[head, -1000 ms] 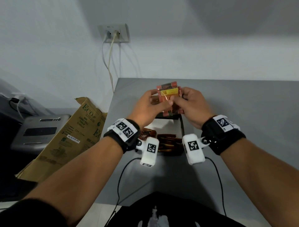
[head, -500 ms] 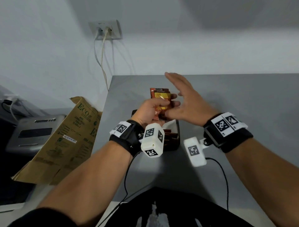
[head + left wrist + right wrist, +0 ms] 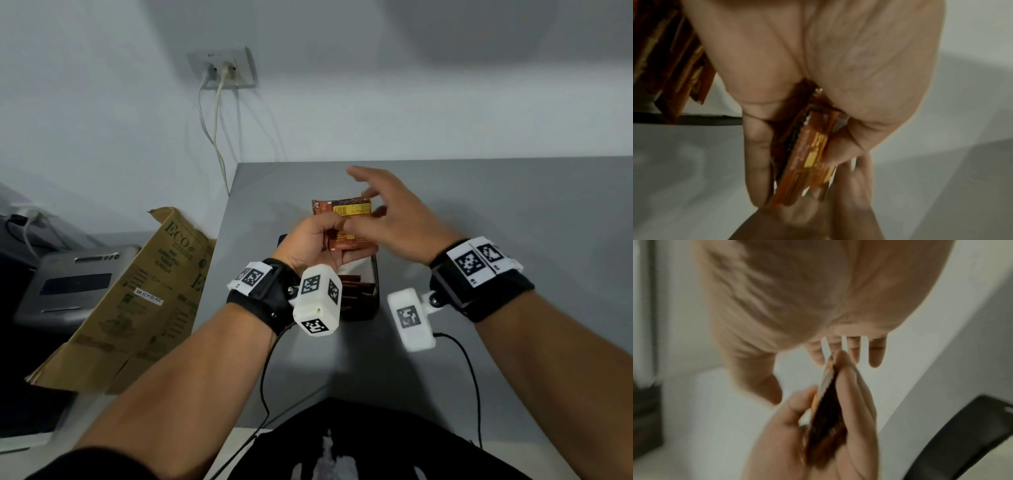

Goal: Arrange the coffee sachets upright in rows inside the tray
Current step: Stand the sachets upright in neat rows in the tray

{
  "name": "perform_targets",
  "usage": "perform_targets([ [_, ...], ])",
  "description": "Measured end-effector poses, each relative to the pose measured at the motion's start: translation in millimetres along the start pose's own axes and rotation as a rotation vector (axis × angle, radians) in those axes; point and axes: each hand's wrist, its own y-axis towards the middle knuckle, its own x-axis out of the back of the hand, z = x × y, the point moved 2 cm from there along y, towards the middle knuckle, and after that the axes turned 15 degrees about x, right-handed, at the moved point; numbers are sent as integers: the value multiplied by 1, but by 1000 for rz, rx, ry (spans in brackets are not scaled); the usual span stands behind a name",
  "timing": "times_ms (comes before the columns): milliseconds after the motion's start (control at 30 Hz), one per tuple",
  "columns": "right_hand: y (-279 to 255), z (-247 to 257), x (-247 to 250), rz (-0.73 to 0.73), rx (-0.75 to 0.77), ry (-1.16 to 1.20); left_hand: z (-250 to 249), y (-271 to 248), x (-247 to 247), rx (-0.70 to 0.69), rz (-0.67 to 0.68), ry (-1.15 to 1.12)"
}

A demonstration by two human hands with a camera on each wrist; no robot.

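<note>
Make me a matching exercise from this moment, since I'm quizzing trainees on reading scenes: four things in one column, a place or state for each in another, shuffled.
Things:
1. left hand
2. right hand
3. tray
4. cardboard box

States or places:
A. leaning beside the table, off its left edge
B. fingers spread, holding nothing
C. on the table, with sachets standing in it
D. gripping a bundle of coffee sachets

Pairs: 1-D, 2-B, 3-C, 4-A

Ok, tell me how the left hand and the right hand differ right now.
The left hand grips a bundle of coffee sachets between thumb and curled fingers; the right hand holds nothing. The left hand's fingers are curled, the right hand's straight and spread. Both hang above the black tray, each with a wrist camera strapped on.
</note>
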Motion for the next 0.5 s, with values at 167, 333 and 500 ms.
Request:
perform_targets([
  [167, 1, -16, 5, -139, -69, 141, -2, 2, 7, -51, -67, 45],
  [333, 2, -16, 13, -384, -32, 89, -1, 7, 10, 3, -143, -8],
  [500, -8, -12, 1, -201, 0, 142, -8, 10, 12, -32, -174, -63],
])
